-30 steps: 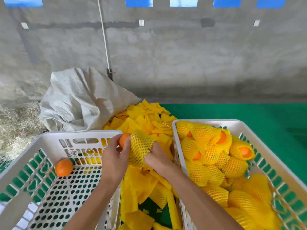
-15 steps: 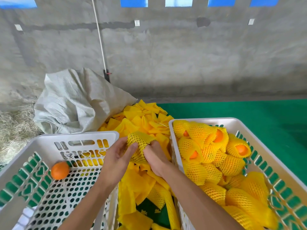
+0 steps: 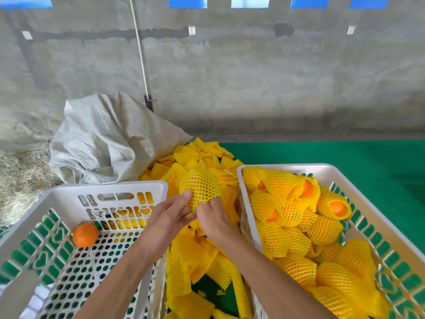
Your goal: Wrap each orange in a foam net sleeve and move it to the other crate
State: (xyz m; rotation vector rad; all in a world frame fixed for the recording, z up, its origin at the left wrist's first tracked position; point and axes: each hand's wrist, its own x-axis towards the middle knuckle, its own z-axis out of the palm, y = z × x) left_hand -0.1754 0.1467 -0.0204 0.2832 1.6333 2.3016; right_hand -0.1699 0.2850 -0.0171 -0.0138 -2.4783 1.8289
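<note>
Orange in its yellow foam net sleeve (image 3: 199,187), held at mid-frame between the two crates, is gripped by the curled fingers of the left hand (image 3: 169,218) and right hand (image 3: 212,217); light, springy netting likely favours cupping the fruit's round body.

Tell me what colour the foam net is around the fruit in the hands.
Yellow foam net, an open diamond mesh, seen in the head view.

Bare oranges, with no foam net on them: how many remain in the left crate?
1. The bare orange lies on the left crate floor, in its far left corner. The crate's near end runs out of frame, so more could be hidden.
</note>
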